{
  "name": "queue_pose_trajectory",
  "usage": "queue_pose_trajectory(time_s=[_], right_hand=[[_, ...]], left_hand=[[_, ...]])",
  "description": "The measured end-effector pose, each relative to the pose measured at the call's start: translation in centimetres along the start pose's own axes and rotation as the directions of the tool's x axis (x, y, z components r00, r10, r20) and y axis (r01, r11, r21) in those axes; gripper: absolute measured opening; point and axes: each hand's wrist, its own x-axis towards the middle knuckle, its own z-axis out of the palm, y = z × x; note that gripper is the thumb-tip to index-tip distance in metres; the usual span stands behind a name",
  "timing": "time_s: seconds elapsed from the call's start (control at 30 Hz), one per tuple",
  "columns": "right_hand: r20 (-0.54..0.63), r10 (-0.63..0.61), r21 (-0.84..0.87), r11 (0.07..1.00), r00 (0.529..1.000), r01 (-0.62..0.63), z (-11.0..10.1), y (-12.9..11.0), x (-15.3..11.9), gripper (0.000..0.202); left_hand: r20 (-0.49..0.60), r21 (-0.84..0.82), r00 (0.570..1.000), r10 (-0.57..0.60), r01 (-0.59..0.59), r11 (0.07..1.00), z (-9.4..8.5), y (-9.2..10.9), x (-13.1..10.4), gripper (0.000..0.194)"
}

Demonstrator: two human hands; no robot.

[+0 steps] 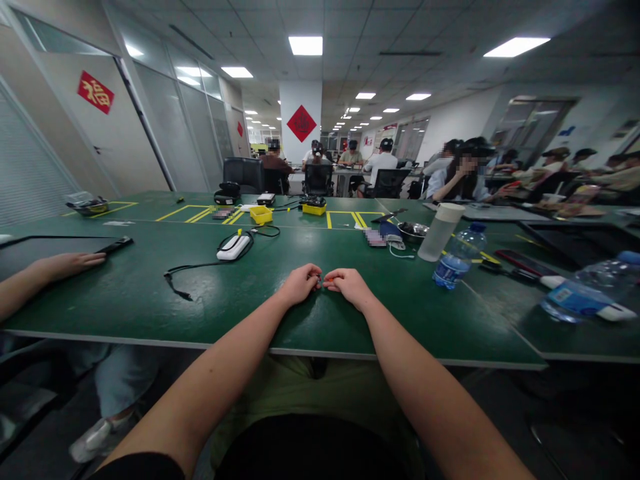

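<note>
Both hands meet fingertip to fingertip just over the green table (280, 327), near its front edge. My left hand (300, 285) is closed in a pinch; something small and greyish seems to show at its fingertips, too small to name. With its fingers also pinched, my right hand (349, 287) holds a small orange piece (329, 283) that points toward the left fingertips. Whether the two small things touch cannot be made out.
A white power bank (233, 247) with black cables lies left of centre, and yellow trays (261, 215) stand behind. To the right are a frosted bottle (440, 232), a water bottle (460, 257) and a metal bowl (413, 231). Another person's hand (75, 268) rests at left.
</note>
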Motion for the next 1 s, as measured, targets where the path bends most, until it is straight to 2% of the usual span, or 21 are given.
queue_pose_trajectory(time_s=[0.23,0.4,0.67,0.83,1.0], right_hand=[[0.029,-0.075,-0.070,0.995,0.997,0.077,-0.1,0.0,-0.2,0.018],[0.036,-0.106,-0.107,0.988,0.994,0.110,-0.3,0.5,0.1,0.018],[0.043,-0.105,-0.128,0.986,0.993,0.110,-0.2,0.0,-0.2,0.017],[0.026,-0.086,-0.069,0.994,0.996,0.088,0.0,-0.2,-0.3,0.019],[0.037,-0.087,-0.043,0.995,0.995,0.089,-0.1,-0.1,-0.2,0.017]], left_hand=[[-0.014,0.048,1.000,0.019,-0.018,0.999,0.0,0.0,-0.1,0.021],[0.033,0.115,0.999,0.026,-0.029,0.993,-0.1,0.3,-0.2,0.023],[-0.012,0.236,0.992,0.123,-0.117,0.965,-0.1,-0.1,-0.1,0.020],[-0.070,0.204,0.992,0.109,-0.093,0.975,0.1,-0.6,0.0,0.018],[-0.049,0.113,0.995,0.091,-0.085,0.990,0.2,-0.8,0.1,0.027]])
